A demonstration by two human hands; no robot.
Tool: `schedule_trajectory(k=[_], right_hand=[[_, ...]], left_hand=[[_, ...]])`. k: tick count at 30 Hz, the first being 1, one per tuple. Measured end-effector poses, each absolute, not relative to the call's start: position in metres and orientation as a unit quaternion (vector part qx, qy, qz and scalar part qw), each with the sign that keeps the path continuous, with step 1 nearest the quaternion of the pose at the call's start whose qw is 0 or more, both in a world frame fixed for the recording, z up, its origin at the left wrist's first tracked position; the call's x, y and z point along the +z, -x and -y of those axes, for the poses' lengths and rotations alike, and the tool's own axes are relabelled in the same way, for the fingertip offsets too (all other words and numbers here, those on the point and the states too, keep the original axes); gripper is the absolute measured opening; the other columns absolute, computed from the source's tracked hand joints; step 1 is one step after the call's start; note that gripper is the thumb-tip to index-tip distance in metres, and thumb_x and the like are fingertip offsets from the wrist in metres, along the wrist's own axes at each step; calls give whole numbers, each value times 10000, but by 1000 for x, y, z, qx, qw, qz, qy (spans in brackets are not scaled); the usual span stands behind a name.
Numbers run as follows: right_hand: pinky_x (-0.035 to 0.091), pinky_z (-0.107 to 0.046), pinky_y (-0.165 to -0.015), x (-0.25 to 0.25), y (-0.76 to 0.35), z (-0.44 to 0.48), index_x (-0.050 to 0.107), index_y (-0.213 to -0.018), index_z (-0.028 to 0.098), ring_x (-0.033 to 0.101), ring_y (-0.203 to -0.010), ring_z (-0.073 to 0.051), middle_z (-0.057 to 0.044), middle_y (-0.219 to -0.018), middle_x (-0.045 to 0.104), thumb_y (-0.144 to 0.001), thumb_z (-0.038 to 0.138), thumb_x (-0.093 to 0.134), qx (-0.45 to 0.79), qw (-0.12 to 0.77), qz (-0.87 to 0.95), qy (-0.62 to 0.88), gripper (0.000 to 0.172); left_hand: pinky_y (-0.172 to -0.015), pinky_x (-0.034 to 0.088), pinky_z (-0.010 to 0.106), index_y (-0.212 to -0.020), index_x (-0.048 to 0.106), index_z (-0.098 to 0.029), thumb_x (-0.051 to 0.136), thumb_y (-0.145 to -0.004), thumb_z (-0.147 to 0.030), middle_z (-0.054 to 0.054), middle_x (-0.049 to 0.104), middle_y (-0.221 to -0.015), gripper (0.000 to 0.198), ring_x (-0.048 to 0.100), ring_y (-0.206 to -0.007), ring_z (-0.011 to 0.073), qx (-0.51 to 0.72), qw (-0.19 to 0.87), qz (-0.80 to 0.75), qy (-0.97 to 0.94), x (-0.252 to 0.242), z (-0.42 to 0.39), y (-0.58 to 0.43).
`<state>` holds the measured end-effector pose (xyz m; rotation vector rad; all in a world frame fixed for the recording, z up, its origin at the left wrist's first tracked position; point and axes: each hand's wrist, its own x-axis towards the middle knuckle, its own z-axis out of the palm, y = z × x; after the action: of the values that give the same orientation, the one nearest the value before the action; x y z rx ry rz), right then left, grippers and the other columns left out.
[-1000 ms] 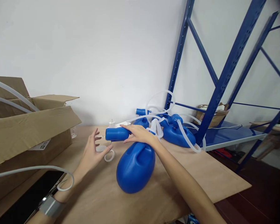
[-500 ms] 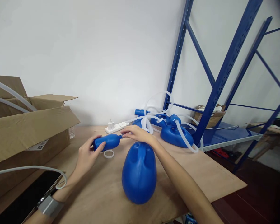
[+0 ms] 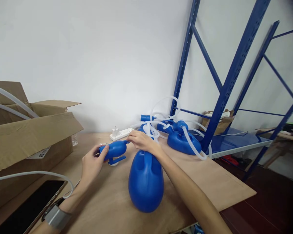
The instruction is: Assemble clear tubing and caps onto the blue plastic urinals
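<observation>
A large blue plastic bottle (image 3: 146, 182) lies on the wooden table (image 3: 205, 185) with its neck pointing away from me. My left hand (image 3: 92, 164) is closed round the wide end of a smaller blue funnel-shaped piece (image 3: 114, 150), held sideways just above the table. My right hand (image 3: 142, 141) pinches that piece's narrow end by the bottle's neck. A white ring (image 3: 113, 162) lies on the table under the blue piece, partly hidden. I wear a grey wristband (image 3: 55, 216) on the left wrist.
An open cardboard box (image 3: 26, 136) with clear tubes stands at the left. A clear tube (image 3: 39, 175) loops over a dark phone (image 3: 26, 208) at the front left. More blue bottles with clear tubing (image 3: 180, 139) lie at the back, beside a white power strip (image 3: 120, 132). Blue shelving (image 3: 224, 87) stands at the right.
My left hand reached in and closed on the blue funnel piece. The piece swung from the bottle's neck to a sideways hold between both hands. The bottle turned to lie straight.
</observation>
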<state>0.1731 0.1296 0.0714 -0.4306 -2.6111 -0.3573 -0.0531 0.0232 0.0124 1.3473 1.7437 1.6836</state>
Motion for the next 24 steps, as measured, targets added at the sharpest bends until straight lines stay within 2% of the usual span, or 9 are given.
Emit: schedule_trajectory(k=[6,15,19,24], right_hand=[[456,-349,-837,79,-172,-121,680,-972,96,580,-930,-236,-133,-965,653,-920,-58,442,-220,154,951,154,289],[447,-347,-827,80,-173,-120,666,-981,110,563,-924,-230,-115,-956,635,-935,-55,433,-238,115,955,135,289],[452,-345,-830,78,-173,-124,670,-998,115,561,-933,-231,-109,-960,636,-944,-27,442,-236,114,956,132,274],[449,-329,-808,75,-175,-125,665,-1012,127,570,-918,-225,-104,-975,636,-950,-2,442,-208,117,957,163,265]], left_hand=[[-529,550,307,-1016,759,-147,669,-763,-668,40,738,-739,586,683,-529,221,604,252,-616,-439,11,-26,52],[-422,462,266,-880,665,-92,748,-703,-604,-9,575,-529,548,558,-436,153,650,402,-560,-319,16,-23,45],[-432,480,264,-918,679,-85,773,-693,-577,5,608,-582,550,571,-448,145,651,401,-561,-317,18,-25,46],[-524,555,317,-998,733,-110,731,-712,-627,74,733,-821,591,651,-531,188,637,323,-587,-381,13,-28,51]])
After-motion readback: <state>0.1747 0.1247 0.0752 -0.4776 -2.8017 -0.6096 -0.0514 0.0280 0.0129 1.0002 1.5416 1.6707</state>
